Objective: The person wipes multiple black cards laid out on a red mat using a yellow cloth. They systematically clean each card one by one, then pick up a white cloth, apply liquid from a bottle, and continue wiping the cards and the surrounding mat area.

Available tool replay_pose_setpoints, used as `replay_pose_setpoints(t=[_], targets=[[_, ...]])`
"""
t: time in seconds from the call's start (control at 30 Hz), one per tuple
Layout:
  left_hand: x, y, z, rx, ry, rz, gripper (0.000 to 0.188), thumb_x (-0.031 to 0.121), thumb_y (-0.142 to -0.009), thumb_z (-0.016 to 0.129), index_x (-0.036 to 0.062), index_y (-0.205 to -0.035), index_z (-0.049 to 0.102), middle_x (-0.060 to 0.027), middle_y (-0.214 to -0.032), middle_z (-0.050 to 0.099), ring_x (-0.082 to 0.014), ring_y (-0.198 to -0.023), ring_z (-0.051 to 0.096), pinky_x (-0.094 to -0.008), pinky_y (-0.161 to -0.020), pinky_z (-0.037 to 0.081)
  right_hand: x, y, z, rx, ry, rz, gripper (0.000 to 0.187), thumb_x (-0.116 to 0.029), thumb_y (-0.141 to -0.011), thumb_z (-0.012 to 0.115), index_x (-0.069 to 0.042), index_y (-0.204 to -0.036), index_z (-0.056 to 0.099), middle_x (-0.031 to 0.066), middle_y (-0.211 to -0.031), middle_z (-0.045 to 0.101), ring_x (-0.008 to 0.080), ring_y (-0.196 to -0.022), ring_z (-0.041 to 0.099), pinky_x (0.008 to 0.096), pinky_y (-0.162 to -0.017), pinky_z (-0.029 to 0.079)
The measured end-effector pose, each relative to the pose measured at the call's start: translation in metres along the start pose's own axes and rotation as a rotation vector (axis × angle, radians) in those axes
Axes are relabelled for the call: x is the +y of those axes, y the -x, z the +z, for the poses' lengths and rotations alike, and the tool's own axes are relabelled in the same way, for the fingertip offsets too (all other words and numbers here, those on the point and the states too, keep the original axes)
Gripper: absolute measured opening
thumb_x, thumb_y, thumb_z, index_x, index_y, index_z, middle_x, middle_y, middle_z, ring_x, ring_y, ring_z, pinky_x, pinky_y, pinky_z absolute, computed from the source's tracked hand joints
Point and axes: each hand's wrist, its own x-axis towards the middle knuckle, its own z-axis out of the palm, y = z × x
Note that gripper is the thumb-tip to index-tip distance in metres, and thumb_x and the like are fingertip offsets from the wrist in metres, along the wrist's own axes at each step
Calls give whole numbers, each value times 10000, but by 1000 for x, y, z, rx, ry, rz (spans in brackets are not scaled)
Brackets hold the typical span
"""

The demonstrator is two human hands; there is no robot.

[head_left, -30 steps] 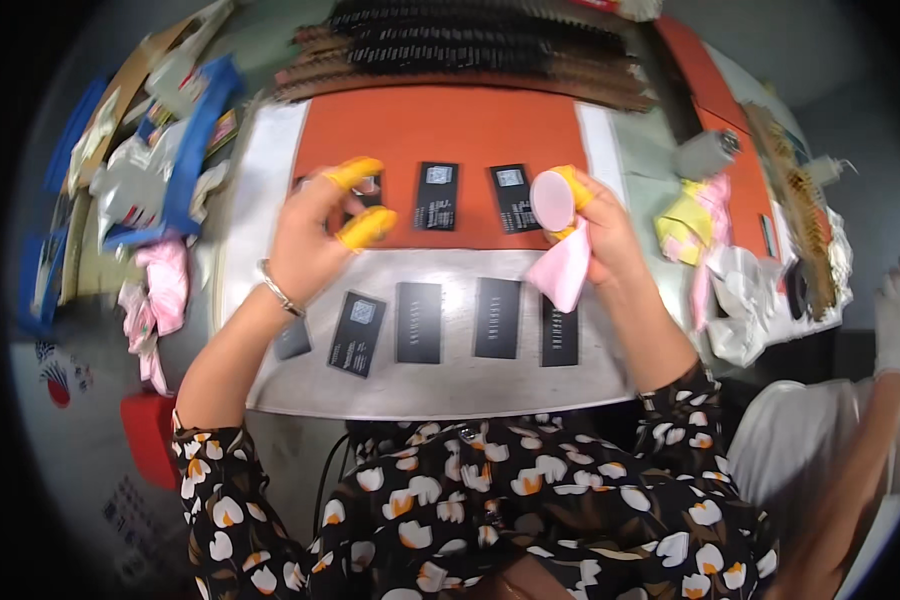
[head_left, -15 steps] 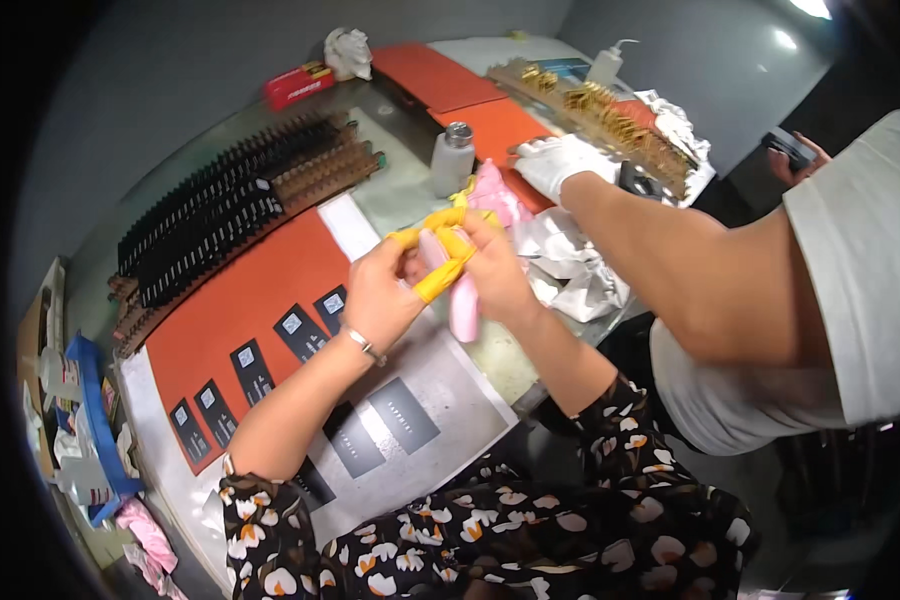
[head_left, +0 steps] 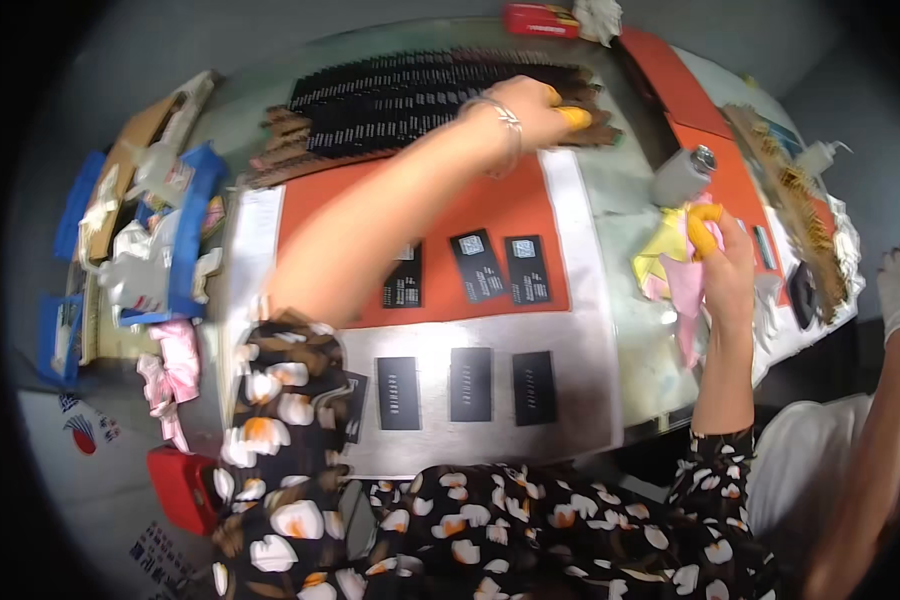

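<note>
Two bare hands work over the desk [head_left: 638, 340], the thumb and a finger of each in yellow finger covers. The left hand [head_left: 532, 112] is extended forward and across to the right end of the rack [head_left: 288, 130], which holds upright black cards [head_left: 380, 105] in close rows. The left hand is blurred; whether it grasps anything cannot be determined. A bracelet [head_left: 510, 125] encircles the left wrist. The right hand [head_left: 727, 265] is lowered at the right side of the desk, fingers bent against the pink cloth [head_left: 684, 290]; whether they pinch the cloth cannot be determined. The yellow cloth [head_left: 658, 250] lies just beside, to the left. The grey bottle [head_left: 683, 178] stands upright behind both cloths.

Three loose black cards [head_left: 527, 270] are visible on the orange sheet [head_left: 315, 200], printed side up. Nearer the body, on the grey sheet [head_left: 580, 380], three more cards [head_left: 471, 384] are arranged in a row, set apart from one another; a further card [head_left: 355, 405] is partly covered by the left sleeve [head_left: 295, 400]. The blue tray [head_left: 202, 225] is at the left edge.
</note>
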Motion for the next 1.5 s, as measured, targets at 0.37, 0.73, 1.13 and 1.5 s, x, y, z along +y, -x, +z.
replay_pose_setpoints(t=[0.37, 0.73, 1.13, 1.5], targets=[[-137, 214, -58, 56, 214, -29, 474, 60, -778, 611, 29, -1236, 491, 4, -800, 505, -73, -700, 493, -208, -650, 434, 21, -153, -81, 87, 1442, -349, 157, -130, -733, 559, -79, -869, 616, 141, -797, 636, 327, -768, 616, 445, -662, 478], [-127, 241, -60, 233, 285, -45, 716, 223, -783, 631, 38, -1376, 274, -22, -873, 521, -97, -727, 497, -206, -650, 428, 6, -164, -56, -72, 1588, -393, 186, -164, -733, 598, -98, -907, 613, 123, -823, 642, 290, -747, 633, 403, -661, 501], [-150, 245, -66, 451, -157, 158, 342, 46, -793, 592, 18, -1133, 566, -63, -903, 595, -154, -826, 551, -260, -803, 414, 24, 18, 55, -561, 340, -179, 95, -92, -811, 569, -7, -850, 554, 86, -716, 572, 160, -665, 536, 289, -634, 427], [-214, 275, -59, 537, -368, 22, 529, 218, -721, 715, 24, -1173, 522, -117, -1037, 576, -223, -914, 548, -319, -820, 421, 51, -8, 132, -615, 578, -448, 104, -125, -822, 552, -21, -827, 563, 108, -788, 599, 274, -706, 575, 340, -638, 445]])
